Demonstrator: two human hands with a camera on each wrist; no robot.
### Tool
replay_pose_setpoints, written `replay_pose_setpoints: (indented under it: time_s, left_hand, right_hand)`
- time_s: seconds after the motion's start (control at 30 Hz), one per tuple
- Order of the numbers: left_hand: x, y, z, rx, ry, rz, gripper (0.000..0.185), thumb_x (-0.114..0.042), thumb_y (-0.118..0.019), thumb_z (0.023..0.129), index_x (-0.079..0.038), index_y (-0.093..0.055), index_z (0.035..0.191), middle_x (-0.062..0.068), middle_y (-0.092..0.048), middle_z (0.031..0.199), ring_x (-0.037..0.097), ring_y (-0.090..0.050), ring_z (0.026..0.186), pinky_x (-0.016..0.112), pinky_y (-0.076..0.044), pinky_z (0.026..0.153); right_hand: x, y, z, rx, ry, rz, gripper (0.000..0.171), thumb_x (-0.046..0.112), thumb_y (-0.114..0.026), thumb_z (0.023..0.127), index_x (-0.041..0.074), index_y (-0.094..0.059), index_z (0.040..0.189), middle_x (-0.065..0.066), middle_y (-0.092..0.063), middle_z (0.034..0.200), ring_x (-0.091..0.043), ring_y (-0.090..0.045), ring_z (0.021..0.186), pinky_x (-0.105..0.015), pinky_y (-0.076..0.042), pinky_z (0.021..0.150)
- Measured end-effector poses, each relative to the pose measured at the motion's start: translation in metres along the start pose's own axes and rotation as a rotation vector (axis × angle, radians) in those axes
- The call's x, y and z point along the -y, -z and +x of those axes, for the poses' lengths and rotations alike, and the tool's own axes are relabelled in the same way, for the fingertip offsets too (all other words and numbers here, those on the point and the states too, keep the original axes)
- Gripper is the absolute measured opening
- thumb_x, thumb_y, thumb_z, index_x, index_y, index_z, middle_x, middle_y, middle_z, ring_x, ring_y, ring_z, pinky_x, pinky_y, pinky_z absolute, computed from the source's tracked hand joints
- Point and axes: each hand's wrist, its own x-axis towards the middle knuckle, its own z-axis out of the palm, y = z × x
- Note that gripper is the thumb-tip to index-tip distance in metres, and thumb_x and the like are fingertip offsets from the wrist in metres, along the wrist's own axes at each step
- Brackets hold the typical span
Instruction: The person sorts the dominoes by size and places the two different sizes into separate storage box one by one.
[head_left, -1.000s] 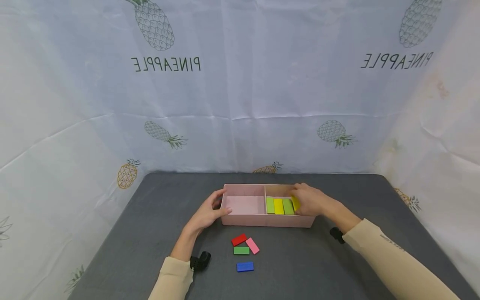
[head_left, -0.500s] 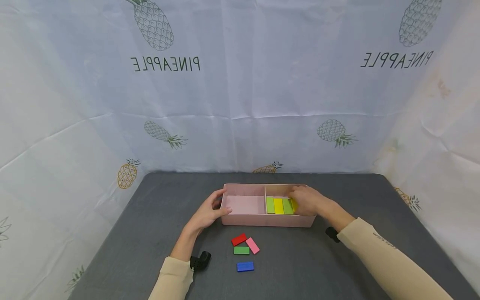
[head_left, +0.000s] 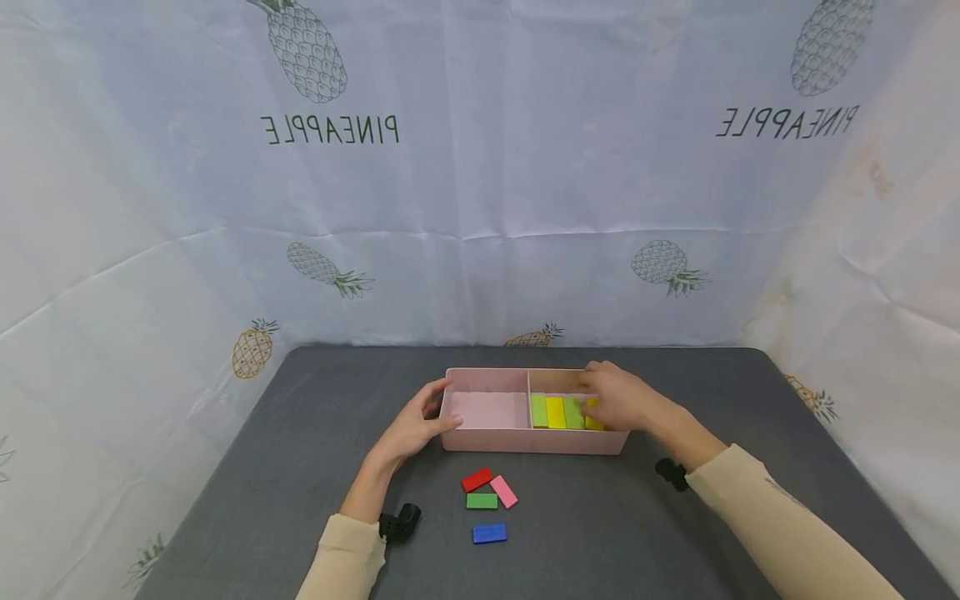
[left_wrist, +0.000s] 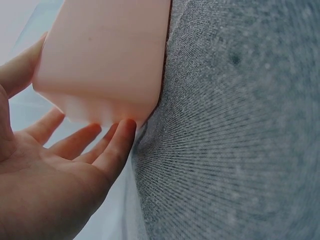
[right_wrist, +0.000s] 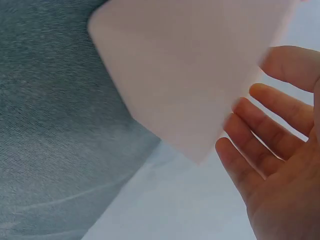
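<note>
yellow block [head_left: 594, 423] half under right hand [head_left: 618, 398]

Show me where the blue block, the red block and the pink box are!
blue block [head_left: 490, 533], head view, middle of its top face.
red block [head_left: 477, 479], head view, middle of its top face.
pink box [head_left: 525, 442], head view, its near outer wall.

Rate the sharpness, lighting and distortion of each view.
Head view: even, soft light, sharp, slight wide-angle bend at the edges; blocks in the pink box read clearly. Left wrist view: box wall soft, the table cloth weave crisp beside the left hand. Right wrist view: box blurred and washed out, right hand soft.
</note>
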Motion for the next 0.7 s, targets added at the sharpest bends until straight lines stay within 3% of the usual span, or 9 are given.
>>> replay_pose_setpoints:
  time_s: [0.2,0.33,0.7]
  left_hand:
    - [0.001,0.001,-0.001,-0.003,-0.002,0.008,0.073,-0.016,-0.073,0.094,-0.011,-0.036,0.157,0.014,-0.029,0.164,0.043,-0.035,0.145,0.063,-0.034,0.111]
    - [0.001,0.001,-0.001,0.002,-0.007,-0.002,0.074,-0.016,-0.074,0.094,-0.011,-0.036,0.157,0.014,-0.029,0.164,0.042,-0.034,0.146,0.062,-0.034,0.112]
    - [0.001,0.001,-0.002,0.020,-0.014,-0.028,0.078,-0.017,-0.075,0.093,-0.011,-0.034,0.159,0.014,-0.027,0.165,0.040,-0.031,0.148,0.060,-0.033,0.112]
  right_hand:
    - [0.003,0.012,-0.014,-0.107,-0.015,0.059,0.036,0.019,-0.071,0.095,-0.001,-0.069,0.124,-0.013,-0.064,0.118,-0.034,-0.057,0.111,-0.054,-0.050,0.095]
    - [0.004,0.016,-0.028,-0.189,-0.058,0.126,0.032,0.017,-0.070,0.096,-0.001,-0.069,0.122,-0.014,-0.064,0.116,-0.035,-0.059,0.107,-0.055,-0.051,0.091]
    - [-0.006,0.003,-0.053,-0.311,-0.136,0.257,0.034,0.021,-0.068,0.098,0.001,-0.067,0.125,-0.016,-0.062,0.116,-0.035,-0.059,0.105,-0.053,-0.052,0.089]
